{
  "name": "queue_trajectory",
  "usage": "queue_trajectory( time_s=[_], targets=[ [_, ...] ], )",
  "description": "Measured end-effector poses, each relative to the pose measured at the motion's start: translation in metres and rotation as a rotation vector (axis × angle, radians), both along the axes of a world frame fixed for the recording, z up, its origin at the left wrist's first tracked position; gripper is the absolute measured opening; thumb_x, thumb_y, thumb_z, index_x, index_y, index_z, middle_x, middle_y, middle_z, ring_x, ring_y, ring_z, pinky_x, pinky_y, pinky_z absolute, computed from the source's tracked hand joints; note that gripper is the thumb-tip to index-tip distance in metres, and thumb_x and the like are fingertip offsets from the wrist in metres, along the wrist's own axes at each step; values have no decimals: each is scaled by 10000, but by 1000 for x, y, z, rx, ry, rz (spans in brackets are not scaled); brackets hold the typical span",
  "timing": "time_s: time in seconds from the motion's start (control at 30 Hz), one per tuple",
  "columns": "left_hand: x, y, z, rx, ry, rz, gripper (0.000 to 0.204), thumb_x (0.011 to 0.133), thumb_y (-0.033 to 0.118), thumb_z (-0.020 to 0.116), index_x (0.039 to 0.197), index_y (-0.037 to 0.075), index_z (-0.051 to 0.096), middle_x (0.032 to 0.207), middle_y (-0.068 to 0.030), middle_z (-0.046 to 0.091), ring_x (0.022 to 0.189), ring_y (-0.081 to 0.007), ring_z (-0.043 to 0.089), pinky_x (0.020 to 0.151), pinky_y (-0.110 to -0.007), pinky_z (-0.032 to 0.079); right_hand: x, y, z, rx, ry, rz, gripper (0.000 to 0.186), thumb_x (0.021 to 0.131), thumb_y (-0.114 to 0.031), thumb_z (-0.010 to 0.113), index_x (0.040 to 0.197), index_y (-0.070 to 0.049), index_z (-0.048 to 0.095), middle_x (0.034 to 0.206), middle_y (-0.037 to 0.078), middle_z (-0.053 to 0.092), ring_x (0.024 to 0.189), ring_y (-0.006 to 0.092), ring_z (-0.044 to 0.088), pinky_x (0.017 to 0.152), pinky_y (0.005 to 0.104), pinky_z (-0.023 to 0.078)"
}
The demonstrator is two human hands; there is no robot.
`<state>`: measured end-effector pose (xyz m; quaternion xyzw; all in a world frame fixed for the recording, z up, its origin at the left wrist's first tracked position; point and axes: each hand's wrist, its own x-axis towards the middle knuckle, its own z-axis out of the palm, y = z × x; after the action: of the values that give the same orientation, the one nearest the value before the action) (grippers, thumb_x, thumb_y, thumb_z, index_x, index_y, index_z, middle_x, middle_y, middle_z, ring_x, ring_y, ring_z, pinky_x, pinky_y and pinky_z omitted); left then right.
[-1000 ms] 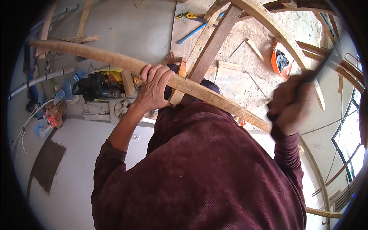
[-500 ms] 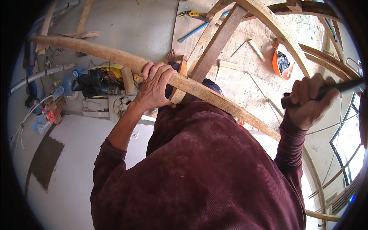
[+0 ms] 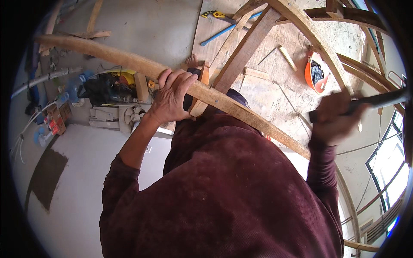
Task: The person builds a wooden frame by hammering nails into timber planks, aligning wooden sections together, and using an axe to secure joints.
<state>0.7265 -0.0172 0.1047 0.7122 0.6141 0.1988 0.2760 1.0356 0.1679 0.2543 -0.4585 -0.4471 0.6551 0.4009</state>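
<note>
A long wooden beam (image 3: 254,117) runs slantwise across the view in front of my body. My left hand (image 3: 172,95) is closed over it, fingers on top and thumb below, where a short upright wood block (image 3: 198,107) meets its underside. A small nail or screw head (image 3: 216,101) shows in the beam just right of that joint. My right hand (image 3: 335,118), smeared by motion, is raised at the right, wrapped round the dark handle of what looks like a hammer (image 3: 380,99). The tool's far end is lost at the dark rim.
Curved timber ribs (image 3: 309,32) and a diagonal wood post (image 3: 247,49) stand ahead. A yellow-handled saw (image 3: 215,15) and a blue bar (image 3: 217,36) lie on the board floor. An orange hard hat (image 3: 309,75) sits farther right. Tools and a fan (image 3: 134,115) are at the left.
My right hand and the tool have shifted slightly left and downward, and the hand is now blurred. My left hand keeps its grip on the beam.
</note>
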Motion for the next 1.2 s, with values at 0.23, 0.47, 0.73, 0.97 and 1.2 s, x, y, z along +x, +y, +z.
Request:
queue_trajectory(
  time_s=[0.23,0.47,0.73,0.97,1.2],
  targets=[
    [0,3,5,-28,14,-4,1273,359,464,962,1390,35,352,1347,-140,507,1340,-337,421,1175,-543,167,32,-58,-48,12,-746,783,295,1025,-201,553,1134,73,577,826,139,641,753,292,637,732,374,527],
    [1,2,4,-58,-3,12,1248,348,466,964,1365,38,382,1333,-135,516,1333,-341,424,1172,-548,171,-7,-20,-11,-202,-265,-88,397,1064,-424,409,862,-90,479,659,15,444,495,140,409,454,282,372],
    [1,4,3,-66,15,10,1296,350,475,955,1428,93,345,1346,-111,501,1339,-312,410,1176,-516,154,25,-27,-28,-132,-483,432,257,1052,-245,458,952,-19,527,780,100,550,621,167,524,538,293,430],
    [0,2,1,-119,24,19,1317,356,457,955,1459,124,318,1345,-96,503,1339,-296,410,1180,-499,150,-18,-33,-25,214,-610,380,336,1065,-373,436,903,-89,513,675,39,482,545,116,451,465,277,388],
    [0,5,3,-45,14,16,1312,370,473,949,1464,125,312,1342,-97,507,1338,-299,415,1181,-496,150,22,-15,-17,-202,-409,342,305,1063,-342,443,901,-89,494,639,28,454,513,139,464,476,284,403]
  ],
)
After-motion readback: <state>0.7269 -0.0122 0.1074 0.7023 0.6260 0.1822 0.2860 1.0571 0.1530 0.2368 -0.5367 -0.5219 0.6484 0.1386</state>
